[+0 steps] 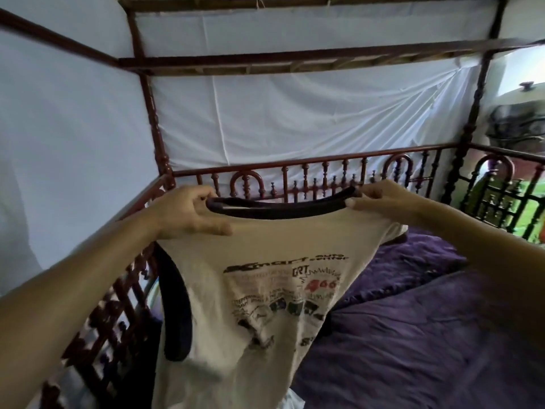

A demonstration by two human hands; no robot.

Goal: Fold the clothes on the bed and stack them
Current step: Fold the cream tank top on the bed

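**Shirt's up in the air over the bed**

So from where I'm standing, the person has a cream T-shirt (259,343) held up in front of them with both arms stretched out, over the left side of the bed. It's hanging full length, with the front facing them and the lower part dropping out of sight at the bottom.

The left hand (188,212) grips the shoulder right beside the dark collar (283,209), fingers curled over the top edge and thumb laid flat on the front of the fabric. The right hand (380,199) pinches the other end of the collar, so the neckline is pulled fairly taut between the two hands.

There's a busy black-and-red print (289,293) on the chest, too blurry to read properly. One sleeve with a dark trim (177,305) dangles on the left side.

Under and to the right of the shirt is a rumpled purple blanket (427,335) covering the mattress. A reddish wooden spindle railing (312,175) runs round the bed, and white sheets (295,113) are stretched across the canopy frame behind it.
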